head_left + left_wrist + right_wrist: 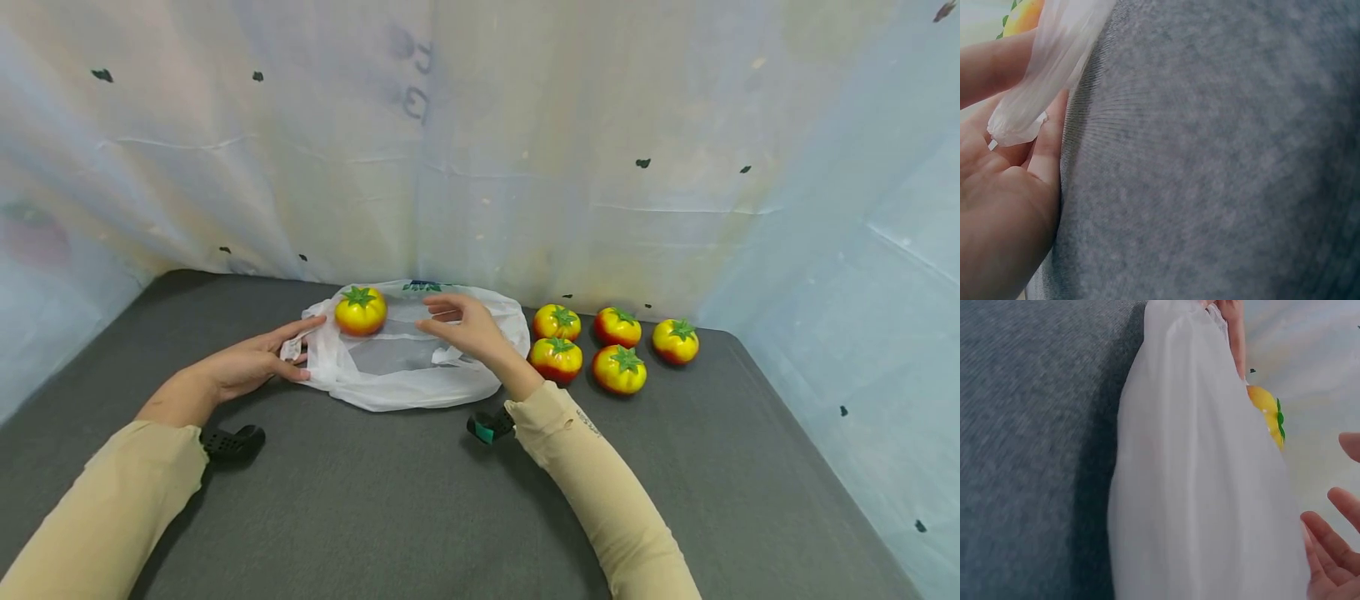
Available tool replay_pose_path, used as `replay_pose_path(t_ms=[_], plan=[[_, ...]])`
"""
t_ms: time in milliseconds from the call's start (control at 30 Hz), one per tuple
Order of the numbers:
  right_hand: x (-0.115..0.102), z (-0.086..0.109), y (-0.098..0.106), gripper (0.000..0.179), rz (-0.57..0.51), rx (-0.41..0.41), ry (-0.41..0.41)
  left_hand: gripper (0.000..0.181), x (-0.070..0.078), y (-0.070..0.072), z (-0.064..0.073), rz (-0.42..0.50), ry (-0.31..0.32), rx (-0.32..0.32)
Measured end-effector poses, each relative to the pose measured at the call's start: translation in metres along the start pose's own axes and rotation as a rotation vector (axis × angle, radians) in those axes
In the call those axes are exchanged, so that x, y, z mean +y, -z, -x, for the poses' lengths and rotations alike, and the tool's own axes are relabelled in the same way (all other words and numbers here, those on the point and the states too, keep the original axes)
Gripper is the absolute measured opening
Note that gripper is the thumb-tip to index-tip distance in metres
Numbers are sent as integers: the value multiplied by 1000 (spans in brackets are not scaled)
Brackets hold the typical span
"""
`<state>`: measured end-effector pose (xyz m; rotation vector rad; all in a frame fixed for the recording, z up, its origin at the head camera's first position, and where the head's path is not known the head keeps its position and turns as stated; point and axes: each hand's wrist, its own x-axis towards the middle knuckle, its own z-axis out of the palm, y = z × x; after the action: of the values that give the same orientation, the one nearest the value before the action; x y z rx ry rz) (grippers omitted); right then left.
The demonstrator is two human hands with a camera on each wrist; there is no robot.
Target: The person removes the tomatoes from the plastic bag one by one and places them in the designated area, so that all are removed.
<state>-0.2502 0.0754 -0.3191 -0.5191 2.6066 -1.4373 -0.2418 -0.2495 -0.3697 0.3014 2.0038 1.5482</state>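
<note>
A white plastic bag point(420, 396) lies spread on the dark table, its mouth held wide and facing up. My left hand point(251, 360) grips the bunched plastic at its left end; in the left wrist view the gathered film point(1054, 75) runs down into the palm. Just beyond those fingers, at the left of the opening, sits a yellow-and-red tomato point(361, 312) with a green leafy top. My right hand point(468, 325) hovers over the right part of the opening, fingers loosely bent with nothing between them. The right wrist view shows its fingers point(1329, 544) beside the bag's side.
Several similar tomatoes point(618, 370) stand grouped right of the bag, the nearest one point(557, 362) close to its edge. Pale sheeting point(495, 167) hangs behind and at both sides of the dark table point(360, 500). A black wrist mount point(234, 444) sits under the left wrist.
</note>
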Motion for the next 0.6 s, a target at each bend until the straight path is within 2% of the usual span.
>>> replay_pose_path(t_ms=[200,600], plan=[[-3,-9,-8,41,-27,6,-2,93,1,0,1,11,0,-1],[-16,-28,-30,42,-8,35,-26,93,0,0,0,14,-2,0]])
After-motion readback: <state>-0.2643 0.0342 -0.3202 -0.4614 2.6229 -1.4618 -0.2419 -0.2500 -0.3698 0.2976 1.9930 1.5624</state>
